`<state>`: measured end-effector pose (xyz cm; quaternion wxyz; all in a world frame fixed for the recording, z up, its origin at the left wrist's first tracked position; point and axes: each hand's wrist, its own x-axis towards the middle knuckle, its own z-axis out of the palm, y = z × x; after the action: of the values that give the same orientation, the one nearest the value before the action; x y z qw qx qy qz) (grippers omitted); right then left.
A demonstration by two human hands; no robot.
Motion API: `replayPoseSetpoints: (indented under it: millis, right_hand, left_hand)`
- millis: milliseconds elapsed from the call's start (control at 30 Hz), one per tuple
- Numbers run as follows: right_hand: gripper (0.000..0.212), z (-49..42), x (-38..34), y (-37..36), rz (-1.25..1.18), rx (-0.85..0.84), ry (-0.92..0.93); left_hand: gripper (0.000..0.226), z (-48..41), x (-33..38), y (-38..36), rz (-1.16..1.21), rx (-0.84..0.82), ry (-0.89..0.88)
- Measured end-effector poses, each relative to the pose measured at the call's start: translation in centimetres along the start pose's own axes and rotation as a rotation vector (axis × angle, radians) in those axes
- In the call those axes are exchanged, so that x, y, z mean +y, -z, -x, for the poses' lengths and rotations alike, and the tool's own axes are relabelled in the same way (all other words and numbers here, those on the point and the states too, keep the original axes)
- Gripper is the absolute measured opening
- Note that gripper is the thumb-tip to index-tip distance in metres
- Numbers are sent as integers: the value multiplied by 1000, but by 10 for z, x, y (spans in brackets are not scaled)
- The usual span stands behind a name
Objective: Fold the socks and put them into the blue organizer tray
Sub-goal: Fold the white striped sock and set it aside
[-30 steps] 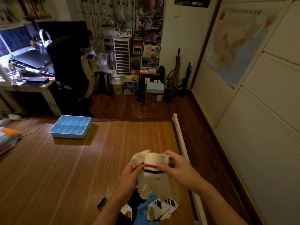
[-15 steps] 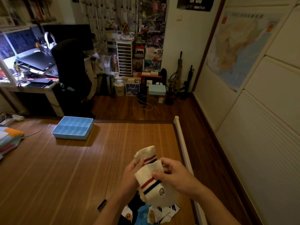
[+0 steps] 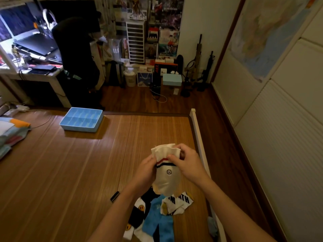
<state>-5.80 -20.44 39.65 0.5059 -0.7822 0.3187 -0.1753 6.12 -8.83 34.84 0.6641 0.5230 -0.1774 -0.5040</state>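
Observation:
A pair of white socks [image 3: 167,179] with red and dark stripes and a small round logo hangs in the air above the wooden surface. My left hand [image 3: 146,169] grips the cuffs from the left, and my right hand [image 3: 187,164] pinches the cuffs from the right, fingers at the opening. Under them lies a pile of more socks [image 3: 157,215]: black with yellow smileys, light blue, and white with black letters. The blue organizer tray [image 3: 80,120], with several compartments holding nothing, sits at the far left of the surface.
Folded colourful clothes [image 3: 12,131] lie at the left edge. A small black object [image 3: 114,196] rests beside my left forearm. A white rail [image 3: 199,137] borders the surface on the right, with dark floor beyond. A desk and black chair [image 3: 75,55] stand behind the tray.
The white socks were tilted and turned between my hands; now they hang straight down with the cuffs up. Both hands have shifted up to the cuffs.

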Motion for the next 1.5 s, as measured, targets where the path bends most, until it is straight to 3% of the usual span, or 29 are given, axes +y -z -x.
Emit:
replayPoseSetpoints:
  millis: [133, 233, 467, 767, 833, 867, 967, 1067, 1200, 1333, 1400, 1433, 1500]
  right_hand:
    - [18, 5, 1, -2, 5, -83, 19]
    - [19, 7, 2, -3, 27, 19, -3]
    - [17, 12, 2, -7, 80, 72, -22]
    - [27, 12, 7, -8, 81, 218, -24]
    - [35, 10, 8, -4, 39, 152, -104]
    - [29, 9, 9, 0, 35, 69, -125]
    - [11, 8, 10, 8, -89, -107, -69]
    - [10, 9, 6, 13, -203, -105, 0]
    - [20, 5, -1, 20, -381, 10, -55]
    - [21, -6, 3, 29, -566, 288, -184]
    - [25, -10, 11, 31, -742, 346, -308]
    - [30, -10, 17, 31, -862, 312, -399]
    - [38, -6, 28, 29, -960, 82, -587]
  left_hand:
    - [39, 1, -1, 4, -17, -3, -5]
    - [59, 3, -4, 7, 1, -54, 13]
    - [50, 10, -7, 7, -31, -80, 72]
    - [35, 13, -10, 6, -59, -58, -19]
    - [38, 14, -9, 9, -52, -51, -20]
    - [39, 15, -8, 9, -53, -59, -20]
    - [44, 18, -7, 11, -72, -81, -13]
    - [41, 24, -7, 12, -129, -113, -17]
    - [46, 30, -17, 11, -284, -172, -7]
    - [47, 36, -26, 8, -139, -107, 45]
    - [50, 37, -27, 6, -88, -96, 62]
    - [52, 37, -27, 5, -75, -98, 68]
    - [49, 38, -26, 3, -48, -133, 75]
